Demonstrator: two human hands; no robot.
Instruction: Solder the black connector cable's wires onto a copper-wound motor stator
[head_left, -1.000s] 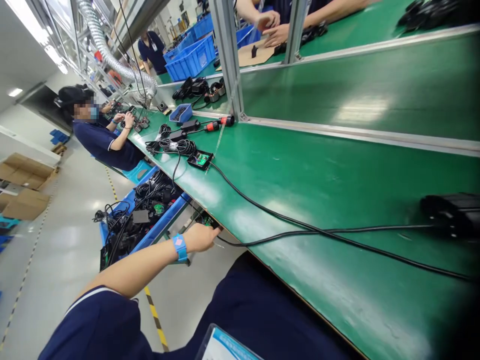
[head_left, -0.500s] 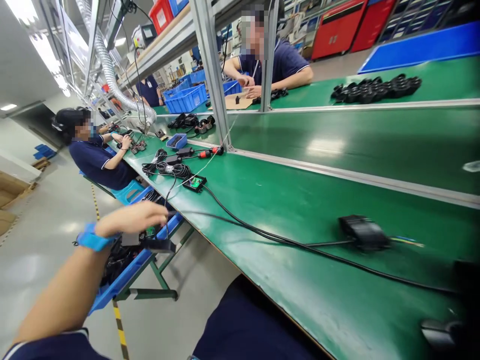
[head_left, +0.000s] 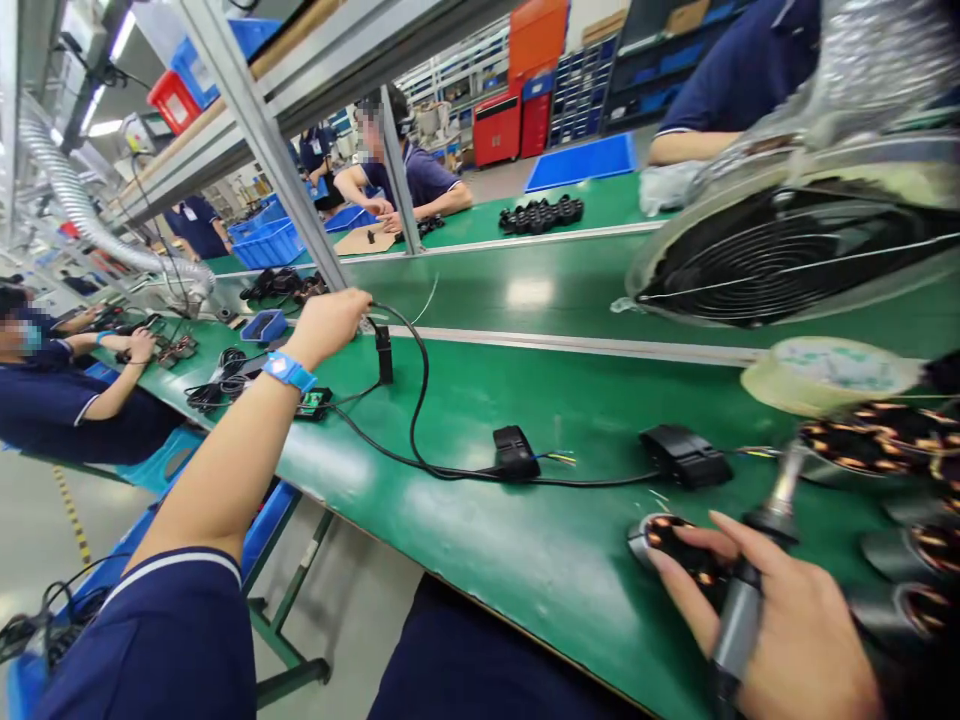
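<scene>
My left hand (head_left: 330, 325) is closed around a black cable (head_left: 424, 375) over the back of the green bench. A small black box (head_left: 385, 355) hangs just beside those fingers. The cable loops down to a black plastic housing (head_left: 516, 452) with thin coloured wires sticking out; a second such housing (head_left: 682, 455) lies to its right. My right hand (head_left: 802, 620) grips a soldering iron (head_left: 739, 620), its metal tip pointing up and away. The thumb and fingers of that hand also touch a round motor stator (head_left: 652, 540) with copper windings on the bench.
Several more stators (head_left: 862, 440) crowd the right side, below a round black fume fan (head_left: 780, 250). An open case with a circuit board (head_left: 313, 402) lies past my left forearm. A metal upright (head_left: 262, 140) rises behind my left hand. Co-workers sit left and opposite.
The view has swung right. My left hand has moved from beyond the bench's near edge to above its back part, carrying the cable. My right hand has come into view with the soldering iron.
</scene>
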